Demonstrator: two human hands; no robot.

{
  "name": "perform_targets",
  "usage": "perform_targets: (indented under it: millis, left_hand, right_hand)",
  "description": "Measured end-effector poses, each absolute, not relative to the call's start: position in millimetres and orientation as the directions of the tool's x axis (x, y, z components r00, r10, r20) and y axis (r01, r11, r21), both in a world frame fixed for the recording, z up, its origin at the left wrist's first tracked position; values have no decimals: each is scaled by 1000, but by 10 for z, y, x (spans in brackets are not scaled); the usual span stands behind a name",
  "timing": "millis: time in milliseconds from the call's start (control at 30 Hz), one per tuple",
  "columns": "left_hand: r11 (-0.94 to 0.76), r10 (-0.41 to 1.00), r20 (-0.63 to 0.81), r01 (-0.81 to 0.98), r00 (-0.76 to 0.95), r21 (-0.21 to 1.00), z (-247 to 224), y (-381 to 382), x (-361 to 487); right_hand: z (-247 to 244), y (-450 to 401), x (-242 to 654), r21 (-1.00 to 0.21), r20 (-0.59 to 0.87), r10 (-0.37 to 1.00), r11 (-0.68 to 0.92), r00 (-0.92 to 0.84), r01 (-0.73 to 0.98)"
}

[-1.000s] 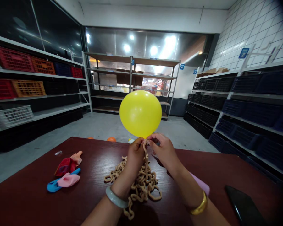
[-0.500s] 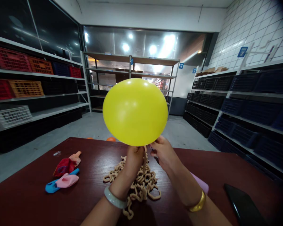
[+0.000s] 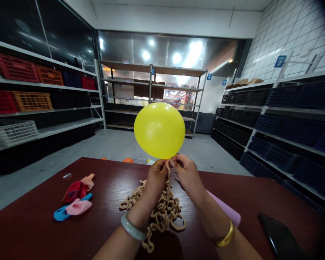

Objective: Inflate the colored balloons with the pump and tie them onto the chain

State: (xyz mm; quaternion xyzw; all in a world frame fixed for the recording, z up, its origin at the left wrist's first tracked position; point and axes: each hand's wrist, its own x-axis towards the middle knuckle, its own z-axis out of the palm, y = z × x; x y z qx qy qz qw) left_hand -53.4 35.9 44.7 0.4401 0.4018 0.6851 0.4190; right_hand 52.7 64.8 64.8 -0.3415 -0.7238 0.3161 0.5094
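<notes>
An inflated yellow balloon point(image 3: 159, 130) stands above my two hands, over the dark red table point(image 3: 105, 180). My left hand point(image 3: 157, 174) pinches the balloon's neck from the left. On the right side of the neck, my right hand point(image 3: 184, 170) has its thumb and forefinger closed at the same spot, beside the top of a beige cord; what exactly its fingertips hold is too small to tell. From there the cord hangs down to a tangled beige chain-like heap point(image 3: 162, 213) on the table, partly hidden by my left forearm.
Deflated balloons, red point(image 3: 75, 191), blue point(image 3: 61, 213) and pink point(image 3: 79, 207), lie at the left. A pink cylinder point(image 3: 227, 209) and a black phone point(image 3: 280, 234) are at the right. An orange balloon point(image 3: 128, 160) shows beyond the far edge. Shelves with crates point(image 3: 16, 66) line the room.
The yellow balloon looks clearly smaller and its lower end sits a little higher. My hands have come together at its neck, with my left hand raised slightly. The cord's top now shows between them.
</notes>
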Motion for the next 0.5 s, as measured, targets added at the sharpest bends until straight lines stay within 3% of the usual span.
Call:
perform_targets:
  millis: [100, 267, 500]
  left_hand:
    - [-322, 930, 250, -270, -269, 908, 422, 377, -536]
    - [-282, 953, 202, -410, -226, 867, 395, 409, -593]
    - [-372, 926, 274, -496, -261, 784, 454, 395, -616]
  right_hand:
    - [696, 593, 515, -710, 605, 764, 645, -225, 283]
    - [789, 524, 566, -499, 673, 639, 764, -372, 410]
    - [856, 464, 637, -509, 695, 645, 753, -317, 417]
